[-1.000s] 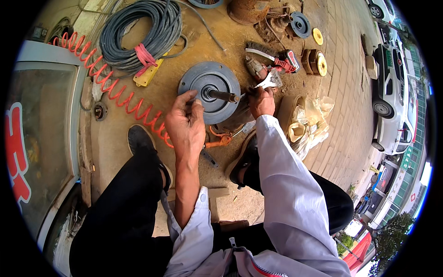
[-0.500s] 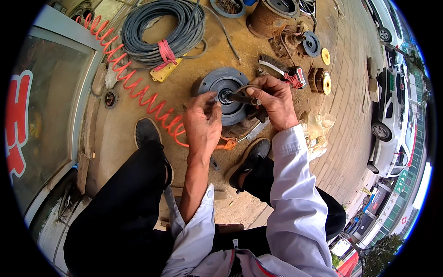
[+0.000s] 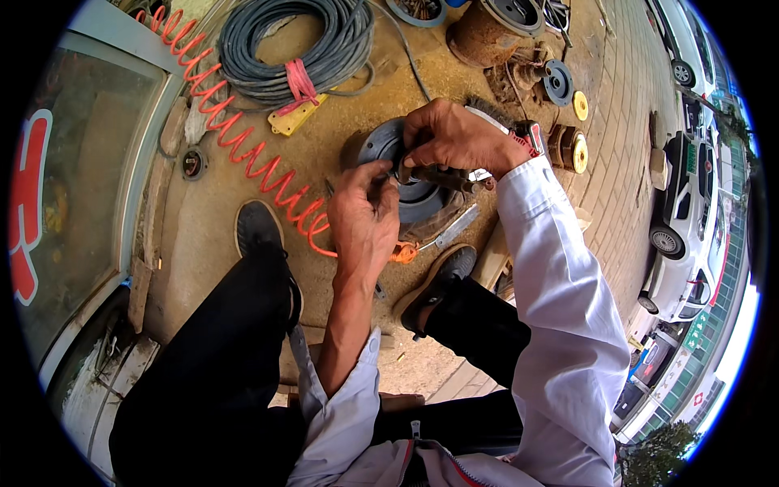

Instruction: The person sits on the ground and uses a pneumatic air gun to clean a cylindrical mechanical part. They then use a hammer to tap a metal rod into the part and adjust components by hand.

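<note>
A grey round flange (image 3: 415, 206) with bolt holes sits on a part between my feet, its dark shaft (image 3: 456, 180) sticking out toward the right. My left hand (image 3: 364, 213) is at the flange's left, thumb and fingers curled in at the hub, what they pinch hidden. My right hand (image 3: 454, 138) reaches over the top of the flange, fingers bent down onto the hub beside my left fingertips; whatever it grips is hidden. A brush (image 3: 485, 107) and a red cordless tool (image 3: 531, 140) lie just beyond my right hand, partly covered by it.
Coiled grey hose (image 3: 292, 40) tied in pink, yellow board (image 3: 288, 122), red spiral air line (image 3: 260, 170), glass door (image 3: 77, 195) at left. Rusty housing (image 3: 487, 32), small flange (image 3: 558, 85) and yellow-faced rings (image 3: 579, 150) lie farther out; parked white cars (image 3: 690, 235) stand right.
My right hand has moved up and left from beside the shaft to over the flange's hub, now covering much of it. My left hand remains at the flange's left, fingers curled.
</note>
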A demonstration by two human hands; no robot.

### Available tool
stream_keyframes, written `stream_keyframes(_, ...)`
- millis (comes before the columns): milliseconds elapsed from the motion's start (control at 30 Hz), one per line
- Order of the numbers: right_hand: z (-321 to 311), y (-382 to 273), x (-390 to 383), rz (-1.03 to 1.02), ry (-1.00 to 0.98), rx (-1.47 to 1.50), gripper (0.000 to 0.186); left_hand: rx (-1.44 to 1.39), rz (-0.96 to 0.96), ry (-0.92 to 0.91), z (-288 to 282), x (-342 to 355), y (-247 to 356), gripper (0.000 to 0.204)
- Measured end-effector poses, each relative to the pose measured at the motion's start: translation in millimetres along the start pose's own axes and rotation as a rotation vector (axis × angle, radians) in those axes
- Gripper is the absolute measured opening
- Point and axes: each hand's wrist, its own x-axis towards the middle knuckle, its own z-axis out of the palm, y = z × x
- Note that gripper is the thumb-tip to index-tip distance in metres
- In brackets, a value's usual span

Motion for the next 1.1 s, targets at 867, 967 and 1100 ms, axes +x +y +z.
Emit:
stream_keyframes(867,155,-4,-53,0.178,1.272,1.204,0.012,-0.092,-0.041,-0.049,-3,-3,8,0.022)
stream_keyframes(967,142,0,-49,0.161,1.164,1.127,0.011,-0.080,-0.039,-0.063,-6,-3,11,0.022)
stream_keyframes(1100,137,0,-46,0.218,1.039,1.071,0.012,-0.155,0.034,-0.131,-12,-5,32,0.026)
